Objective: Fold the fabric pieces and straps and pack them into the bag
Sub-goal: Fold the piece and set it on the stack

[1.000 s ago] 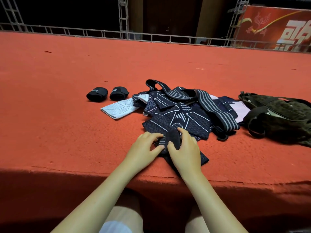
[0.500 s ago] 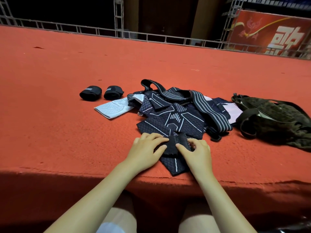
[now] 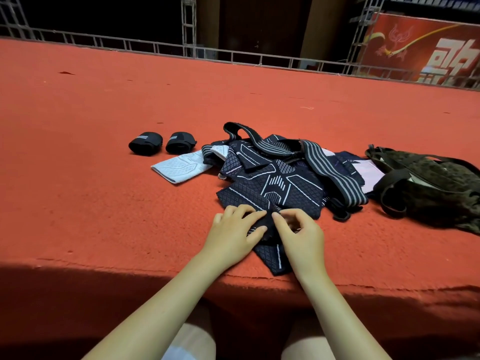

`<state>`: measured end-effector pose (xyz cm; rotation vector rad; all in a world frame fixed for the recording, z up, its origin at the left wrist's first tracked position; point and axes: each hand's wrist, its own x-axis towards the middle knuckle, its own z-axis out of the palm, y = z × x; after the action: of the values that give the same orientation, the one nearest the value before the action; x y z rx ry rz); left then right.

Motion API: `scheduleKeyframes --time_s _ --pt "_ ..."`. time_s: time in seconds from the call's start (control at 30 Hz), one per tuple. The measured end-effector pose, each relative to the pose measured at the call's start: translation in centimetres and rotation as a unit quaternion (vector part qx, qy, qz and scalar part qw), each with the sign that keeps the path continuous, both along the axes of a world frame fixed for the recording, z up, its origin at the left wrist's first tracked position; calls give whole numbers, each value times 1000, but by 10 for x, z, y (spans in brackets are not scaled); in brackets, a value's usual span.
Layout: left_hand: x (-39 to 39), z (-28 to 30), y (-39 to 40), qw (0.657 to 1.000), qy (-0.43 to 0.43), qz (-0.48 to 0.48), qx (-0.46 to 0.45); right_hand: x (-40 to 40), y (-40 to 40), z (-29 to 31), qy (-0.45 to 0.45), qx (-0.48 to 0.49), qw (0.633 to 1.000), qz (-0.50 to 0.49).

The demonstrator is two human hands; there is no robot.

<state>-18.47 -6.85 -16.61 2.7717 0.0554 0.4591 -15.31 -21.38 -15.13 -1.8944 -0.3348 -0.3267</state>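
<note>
A heap of dark navy patterned fabric pieces (image 3: 275, 185) lies on the red carpeted platform (image 3: 104, 203), with grey-striped black straps (image 3: 327, 167) draped over it. At the heap's near end, close to the platform edge, my left hand (image 3: 233, 229) and my right hand (image 3: 298, 232) sit side by side on one navy fabric piece (image 3: 270, 252). Both pinch its folded dark edge between fingers and thumb. A dark olive bag (image 3: 428, 188) lies open to the right of the heap.
Two rolled black straps (image 3: 145, 143) (image 3: 180, 142) sit left of the heap, a white patterned fabric piece (image 3: 179, 167) just in front of them. A pale pink piece (image 3: 368, 170) shows beside the bag. A metal railing (image 3: 233, 54) borders the far edge.
Both hands have shifted slightly away from me along the navy piece, rolling its dark end over; the rolled bundle seen a second ago is now flatter under my fingers.
</note>
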Motion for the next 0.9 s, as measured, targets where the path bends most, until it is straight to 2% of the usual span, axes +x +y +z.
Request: scheduleKeyframes --time_s 0.07,0.17,0.37,0.53,0.6,0.7,0.83,0.9 --pt "0 0 0 1000 -3 -3 -1 -1 0 -3 -20 -1 1000 23" --pt "1 -2 2 1000 -5 -4 3 2 -2 -5 -4 7 999 42" --pt "0 0 2 999 -19 -14 -24 5 -1 -12 -23 -76 996 46" --pt "0 -3 7 988 -59 23 -143 7 2 -9 17 -121 992 27" --pt "-1 -3 8 986 -46 43 -155 12 1 -6 64 -126 990 27" --pt "-2 2 8 984 -13 21 -174 20 -5 2 123 -100 985 62" --pt "-6 5 11 965 -18 -27 -259 13 -5 1 99 -120 985 75" --pt "-9 7 11 945 -34 -56 -321 7 -4 -1 76 -94 988 98"
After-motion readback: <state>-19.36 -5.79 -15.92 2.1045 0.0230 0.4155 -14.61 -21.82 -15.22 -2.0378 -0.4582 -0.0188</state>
